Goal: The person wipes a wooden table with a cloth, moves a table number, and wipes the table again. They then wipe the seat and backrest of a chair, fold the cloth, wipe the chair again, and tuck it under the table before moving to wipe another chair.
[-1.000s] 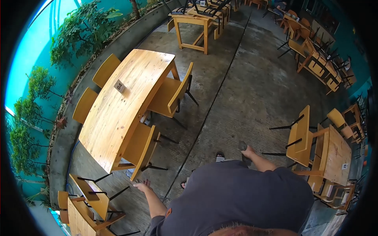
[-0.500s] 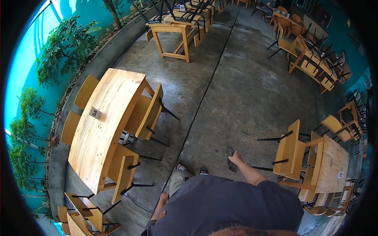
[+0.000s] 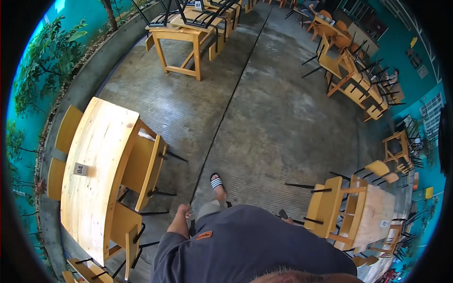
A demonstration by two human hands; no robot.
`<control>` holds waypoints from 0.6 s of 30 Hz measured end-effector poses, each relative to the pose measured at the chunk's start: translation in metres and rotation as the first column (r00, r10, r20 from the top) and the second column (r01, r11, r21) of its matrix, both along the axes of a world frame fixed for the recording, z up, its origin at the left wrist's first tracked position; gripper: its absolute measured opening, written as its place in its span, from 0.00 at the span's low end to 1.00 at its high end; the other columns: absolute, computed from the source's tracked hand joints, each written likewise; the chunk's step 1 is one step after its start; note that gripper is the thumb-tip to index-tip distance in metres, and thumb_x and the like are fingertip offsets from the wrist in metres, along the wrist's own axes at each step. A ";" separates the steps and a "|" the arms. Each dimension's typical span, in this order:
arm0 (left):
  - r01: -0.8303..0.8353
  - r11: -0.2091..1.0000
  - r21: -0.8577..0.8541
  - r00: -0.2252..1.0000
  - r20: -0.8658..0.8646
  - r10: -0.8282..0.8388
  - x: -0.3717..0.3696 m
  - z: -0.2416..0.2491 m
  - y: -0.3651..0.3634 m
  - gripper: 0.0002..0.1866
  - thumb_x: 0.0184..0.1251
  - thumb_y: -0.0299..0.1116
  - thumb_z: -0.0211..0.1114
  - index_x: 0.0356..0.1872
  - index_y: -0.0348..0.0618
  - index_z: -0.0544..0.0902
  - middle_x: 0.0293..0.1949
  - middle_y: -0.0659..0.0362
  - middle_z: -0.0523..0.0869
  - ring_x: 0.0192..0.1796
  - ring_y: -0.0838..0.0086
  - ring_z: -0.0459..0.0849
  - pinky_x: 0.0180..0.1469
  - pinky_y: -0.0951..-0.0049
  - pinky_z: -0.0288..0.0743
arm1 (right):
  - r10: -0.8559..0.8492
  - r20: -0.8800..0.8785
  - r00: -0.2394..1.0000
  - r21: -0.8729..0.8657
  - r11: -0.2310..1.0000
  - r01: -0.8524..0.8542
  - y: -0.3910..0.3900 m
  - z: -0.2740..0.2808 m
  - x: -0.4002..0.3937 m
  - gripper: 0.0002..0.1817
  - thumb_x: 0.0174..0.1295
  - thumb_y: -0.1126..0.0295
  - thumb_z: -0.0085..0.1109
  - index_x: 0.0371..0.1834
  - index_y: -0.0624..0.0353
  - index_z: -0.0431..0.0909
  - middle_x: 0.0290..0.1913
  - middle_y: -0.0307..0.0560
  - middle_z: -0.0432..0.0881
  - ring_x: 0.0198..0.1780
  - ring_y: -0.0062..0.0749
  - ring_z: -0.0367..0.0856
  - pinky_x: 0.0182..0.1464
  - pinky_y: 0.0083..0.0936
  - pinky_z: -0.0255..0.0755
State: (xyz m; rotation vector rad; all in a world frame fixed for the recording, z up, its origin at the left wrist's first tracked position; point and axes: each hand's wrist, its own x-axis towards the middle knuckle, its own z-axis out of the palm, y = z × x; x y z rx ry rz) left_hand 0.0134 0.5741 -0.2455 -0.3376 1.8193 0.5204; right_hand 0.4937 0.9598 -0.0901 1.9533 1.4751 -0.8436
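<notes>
My right hand (image 3: 287, 220) shows only in part past the dark shirt. It is closed on a dark grey cloth (image 3: 282, 213), of which just a small piece is visible. Loosely curled, my left hand (image 3: 184, 210) hangs beside my left leg with nothing visible in it. Nearest to that hand are the yellow wooden chairs (image 3: 147, 177) along a light wooden table (image 3: 96, 165), which carries a number block (image 3: 80, 169) marked 04. A striped sandal (image 3: 215, 181) on my foot is on the concrete floor ahead of the shirt.
To the right, a wooden chair (image 3: 325, 207) stands against another wooden table (image 3: 373, 210). Farther ahead, upturned chairs rest on a table (image 3: 181, 35). More tables and chairs (image 3: 358, 87) line the right side. A concrete planter edge (image 3: 89, 89) with plants runs along the left.
My right hand and the cloth have drawn back toward my body, mostly behind the shirt. My left hand has swung forward. One sandalled foot has stepped ahead, and the view has shifted.
</notes>
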 end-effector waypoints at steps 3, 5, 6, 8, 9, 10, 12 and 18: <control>0.099 0.979 0.177 0.986 -0.152 -0.072 -0.067 0.011 0.116 0.29 0.80 0.51 0.52 0.50 0.27 0.83 0.32 0.47 0.90 0.30 0.60 0.91 0.26 0.59 0.84 | -0.098 -0.073 0.992 0.069 0.992 0.103 0.069 0.015 -0.046 0.37 0.70 0.57 0.59 0.75 0.72 0.63 0.67 0.68 0.76 0.70 0.57 0.76 0.68 0.43 0.71; 0.283 0.910 0.302 0.914 -0.373 -0.160 -0.118 0.003 0.185 0.27 0.78 0.48 0.53 0.48 0.27 0.84 0.28 0.45 0.90 0.30 0.58 0.91 0.33 0.59 0.85 | -0.181 -0.253 0.950 0.128 0.967 0.218 0.104 0.020 -0.086 0.34 0.69 0.58 0.58 0.73 0.68 0.66 0.66 0.67 0.78 0.67 0.57 0.78 0.65 0.43 0.72; 0.266 0.909 0.320 0.921 -0.362 -0.142 -0.136 0.027 0.214 0.27 0.77 0.48 0.53 0.49 0.27 0.84 0.29 0.44 0.90 0.32 0.57 0.92 0.37 0.58 0.85 | -0.216 -0.342 0.915 0.165 0.944 0.285 0.123 0.045 -0.119 0.31 0.69 0.60 0.58 0.71 0.66 0.69 0.65 0.66 0.78 0.65 0.56 0.80 0.64 0.42 0.72; 0.332 0.891 0.309 0.898 -0.394 -0.198 -0.171 0.070 0.280 0.27 0.77 0.49 0.52 0.50 0.28 0.84 0.30 0.43 0.90 0.34 0.55 0.92 0.43 0.57 0.84 | -0.124 -0.416 0.901 0.237 0.942 0.239 0.157 0.072 -0.169 0.27 0.67 0.61 0.58 0.67 0.64 0.72 0.62 0.66 0.80 0.61 0.57 0.81 0.61 0.43 0.73; 0.416 0.867 0.274 0.856 -0.441 -0.271 -0.188 0.078 0.301 0.27 0.77 0.49 0.53 0.50 0.29 0.84 0.31 0.43 0.90 0.35 0.54 0.92 0.45 0.57 0.84 | -0.126 -0.417 0.900 0.228 0.944 0.238 0.171 0.071 -0.186 0.27 0.67 0.61 0.58 0.67 0.64 0.72 0.62 0.66 0.80 0.61 0.57 0.81 0.61 0.43 0.73; 0.417 0.870 0.264 0.853 -0.443 -0.274 -0.201 0.073 0.318 0.27 0.77 0.49 0.53 0.50 0.29 0.84 0.31 0.43 0.90 0.35 0.54 0.92 0.45 0.57 0.84 | -0.075 -0.436 0.897 0.299 0.928 0.223 0.186 0.067 -0.204 0.28 0.66 0.60 0.58 0.65 0.64 0.72 0.61 0.65 0.80 0.62 0.58 0.81 0.61 0.43 0.73; 0.464 0.848 0.256 0.805 -0.522 -0.282 -0.226 0.063 0.354 0.27 0.78 0.51 0.53 0.52 0.32 0.84 0.34 0.44 0.91 0.40 0.53 0.92 0.49 0.56 0.84 | -0.021 -0.458 0.889 0.360 0.910 0.207 0.208 0.058 -0.237 0.28 0.65 0.59 0.58 0.64 0.65 0.73 0.60 0.65 0.81 0.62 0.59 0.80 0.61 0.44 0.72; 0.517 0.816 0.258 0.783 -0.527 -0.329 -0.270 0.044 0.382 0.27 0.78 0.51 0.53 0.53 0.33 0.85 0.36 0.43 0.91 0.45 0.50 0.91 0.54 0.54 0.81 | -0.123 -0.354 0.927 0.248 0.944 0.220 0.263 0.016 -0.314 0.33 0.60 0.54 0.63 0.64 0.64 0.74 0.61 0.66 0.80 0.62 0.61 0.80 0.62 0.47 0.73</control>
